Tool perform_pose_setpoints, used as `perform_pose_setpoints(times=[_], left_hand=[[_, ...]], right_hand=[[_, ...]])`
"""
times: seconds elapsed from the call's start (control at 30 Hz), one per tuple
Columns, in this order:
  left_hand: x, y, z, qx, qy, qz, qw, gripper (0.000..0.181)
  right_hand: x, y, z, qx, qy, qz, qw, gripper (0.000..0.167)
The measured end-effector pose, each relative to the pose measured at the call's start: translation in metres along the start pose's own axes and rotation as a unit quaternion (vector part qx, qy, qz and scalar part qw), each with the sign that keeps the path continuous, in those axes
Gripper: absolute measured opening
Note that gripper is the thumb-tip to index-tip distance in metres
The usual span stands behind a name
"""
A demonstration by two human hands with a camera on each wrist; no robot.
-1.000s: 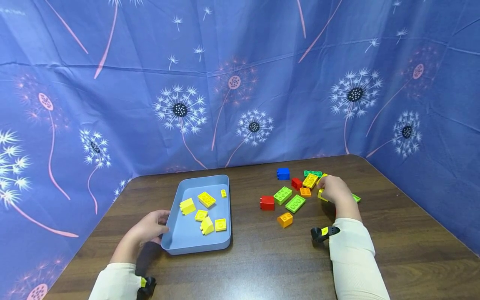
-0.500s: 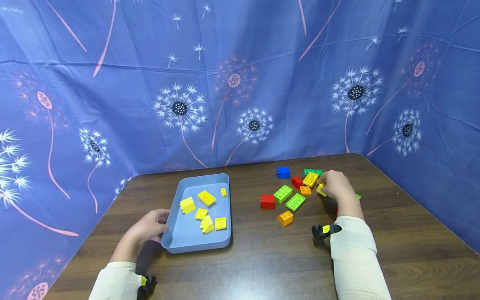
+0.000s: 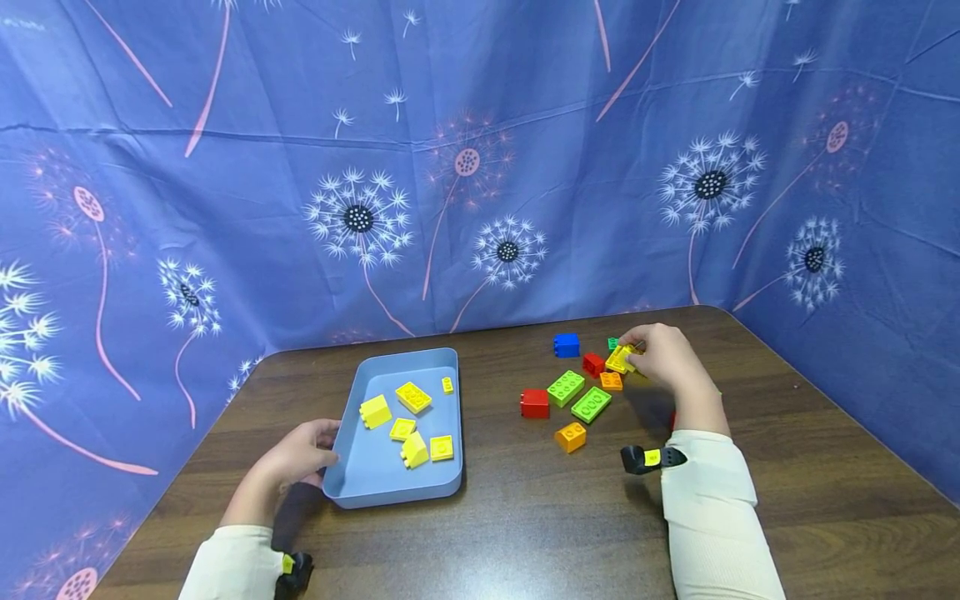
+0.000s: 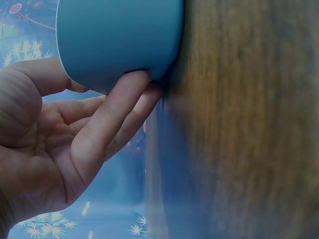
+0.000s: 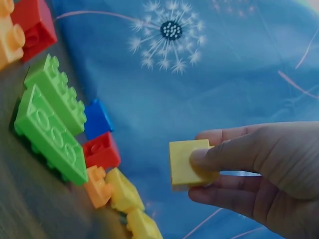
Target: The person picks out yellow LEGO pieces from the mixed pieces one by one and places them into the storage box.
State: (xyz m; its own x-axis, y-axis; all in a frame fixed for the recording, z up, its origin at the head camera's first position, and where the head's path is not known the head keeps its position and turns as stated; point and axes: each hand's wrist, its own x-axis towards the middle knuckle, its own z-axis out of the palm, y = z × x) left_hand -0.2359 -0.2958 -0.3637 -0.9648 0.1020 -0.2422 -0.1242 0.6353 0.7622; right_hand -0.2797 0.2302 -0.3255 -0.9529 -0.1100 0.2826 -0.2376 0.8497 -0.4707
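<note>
My left hand [image 3: 297, 454] grips the left side of a blue tray [image 3: 390, 498], thumb at the rim and fingers against the outer wall [image 4: 119, 40]. Several yellow toy bricks lie inside the tray, among them a sloped brick [image 3: 414, 450] and a studded brick [image 3: 413, 397]. Over the loose bricks at the right, my right hand [image 3: 669, 360] pinches a yellow brick [image 5: 187, 162] between thumb and fingers, raised above the table. Below it in the right wrist view lie two more yellow bricks, one of them [image 5: 124, 191] touching an orange brick [image 5: 98, 186].
Left of my right hand are green bricks [image 3: 591, 406], a red brick [image 3: 535, 404], a blue brick [image 3: 567, 345] and an orange sloped brick [image 3: 571, 438]. Another red piece [image 3: 672, 421] is partly hidden by the right wrist. A patterned blue cloth [image 3: 480, 167] hangs behind the wooden table [image 3: 525, 525].
My right hand has lifted the yellow brick off the table and moved slightly up and left, now covering part of the dark green brick. The left hand and tray have stayed put.
</note>
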Motion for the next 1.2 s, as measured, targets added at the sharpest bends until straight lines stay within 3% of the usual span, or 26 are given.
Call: perform_pose_setpoints(times=[0.7, 1.2], left_hand=[[0.001, 0.002, 0.000, 0.010, -0.005, -0.008, 0.9999, 0.057], [0.000, 0.002, -0.002, 0.002, -0.010, -0.012, 0.9999, 0.057]], right_hand=[[-0.003, -0.056, -0.011, 0.018, 0.025, -0.089, 0.9955, 0.024], [-0.006, -0.100, -0.003, 0.059, 0.044, -0.168, 0.9830, 0.023]])
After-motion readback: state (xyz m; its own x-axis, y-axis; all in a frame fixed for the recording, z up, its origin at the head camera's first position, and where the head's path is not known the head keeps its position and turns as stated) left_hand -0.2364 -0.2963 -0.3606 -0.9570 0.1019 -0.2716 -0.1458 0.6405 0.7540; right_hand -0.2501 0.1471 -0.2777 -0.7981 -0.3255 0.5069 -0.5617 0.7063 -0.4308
